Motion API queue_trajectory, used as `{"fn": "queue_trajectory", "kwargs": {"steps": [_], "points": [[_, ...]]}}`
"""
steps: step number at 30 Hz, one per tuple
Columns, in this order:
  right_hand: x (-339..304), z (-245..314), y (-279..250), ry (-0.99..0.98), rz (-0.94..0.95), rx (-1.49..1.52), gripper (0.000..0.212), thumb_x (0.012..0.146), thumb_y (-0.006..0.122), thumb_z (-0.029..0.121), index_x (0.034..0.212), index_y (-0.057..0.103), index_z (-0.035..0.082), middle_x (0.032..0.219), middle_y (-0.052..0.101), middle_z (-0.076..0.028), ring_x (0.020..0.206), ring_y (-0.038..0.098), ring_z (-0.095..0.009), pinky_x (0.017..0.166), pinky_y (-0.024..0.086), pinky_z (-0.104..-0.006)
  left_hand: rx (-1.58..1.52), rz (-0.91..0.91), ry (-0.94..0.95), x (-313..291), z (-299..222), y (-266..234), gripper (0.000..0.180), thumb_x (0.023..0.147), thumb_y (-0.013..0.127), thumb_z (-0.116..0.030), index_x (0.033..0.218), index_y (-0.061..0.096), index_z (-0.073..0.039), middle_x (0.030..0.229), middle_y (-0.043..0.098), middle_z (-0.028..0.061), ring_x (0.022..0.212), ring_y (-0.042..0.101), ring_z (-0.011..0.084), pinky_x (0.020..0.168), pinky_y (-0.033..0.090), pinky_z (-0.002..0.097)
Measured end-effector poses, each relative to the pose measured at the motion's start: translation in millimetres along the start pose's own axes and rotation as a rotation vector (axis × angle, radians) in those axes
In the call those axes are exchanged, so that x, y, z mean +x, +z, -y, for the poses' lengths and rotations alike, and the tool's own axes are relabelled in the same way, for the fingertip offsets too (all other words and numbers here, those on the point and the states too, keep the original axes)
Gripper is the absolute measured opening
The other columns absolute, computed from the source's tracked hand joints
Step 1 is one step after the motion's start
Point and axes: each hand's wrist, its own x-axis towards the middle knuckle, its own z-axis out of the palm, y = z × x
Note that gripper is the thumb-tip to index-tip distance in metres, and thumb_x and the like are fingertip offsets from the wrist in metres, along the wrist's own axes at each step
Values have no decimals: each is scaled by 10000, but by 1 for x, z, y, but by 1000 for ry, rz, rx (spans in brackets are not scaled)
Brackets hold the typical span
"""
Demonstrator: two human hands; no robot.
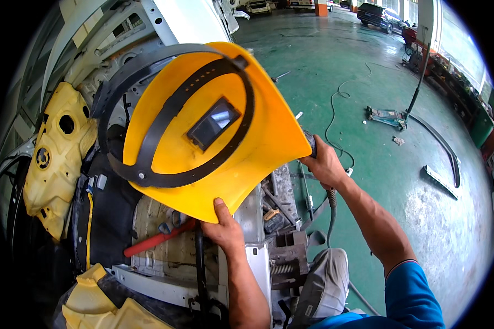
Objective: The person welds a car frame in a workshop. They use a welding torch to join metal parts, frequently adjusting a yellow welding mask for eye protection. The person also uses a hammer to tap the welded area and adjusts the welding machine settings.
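Observation:
A yellow welding mask (203, 148) hangs before me with its hollow inside toward me. Its black headband (175, 178) and small dark viewing window (214, 123) show. My left hand (224, 233) grips the mask's lower edge, thumb on the inner face. At the mask's right corner, my right hand (326, 164) is wrapped round the dark handle of a welding torch (310, 141), whose front is hidden behind the mask. The torch cable (333, 205) runs down below that hand. Under the mask, a red-handled hammer (158, 239) lies on the bare metal of a vehicle body.
Yellow foam-like panels (57, 159) lie at the left. A metal vise (288, 252) and loose tools stand by my knee (324, 279). On the green floor are a floor jack (387, 117), a curved strip (439, 142), a metal bracket (439, 181) and a thin cable (333, 112).

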Motion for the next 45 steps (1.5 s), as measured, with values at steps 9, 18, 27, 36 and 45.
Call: {"fn": "queue_trajectory", "kwargs": {"steps": [9,18,27,36,45], "points": [[-3,1,-2,11,32,24,285,840,617,146,1040,501,-21,936,615,-297,952,561,-498,764,474,-493,67,105,27,-4,-6,1,373,984,555,-177,1235,503,94,1182,632,182,1085,632,280,914,485,348],[-3,-1,-1,111,60,54,363,847,615,140,1165,517,-6,1018,631,-270,971,572,-482,797,488,-466,-9,41,132,-1,-6,7,280,968,564,-126,1105,573,119,1053,679,184,944,673,283,821,515,356],[-12,-12,-3,108,29,3,405,830,688,230,1125,532,1,953,659,-224,900,633,-406,798,495,-419,-2,45,19,-5,-19,6,375,975,564,-145,1220,502,132,1205,612,186,1077,601,255,942,454,337],[-41,-33,-26,40,-8,97,360,821,704,245,1016,533,-4,829,642,-189,765,631,-323,738,485,-402,-409,-206,30,16,-11,-10,485,923,578,-91,1346,420,87,1295,549,202,1152,575,311,1005,456,411],[-65,-30,-51,0,-1,135,399,807,710,233,1080,533,2,845,645,-215,804,638,-379,742,483,-422,-639,35,-352,36,-37,-36,426,920,649,-160,1298,509,-22,1253,607,117,1118,616,226,883,535,348]]}}
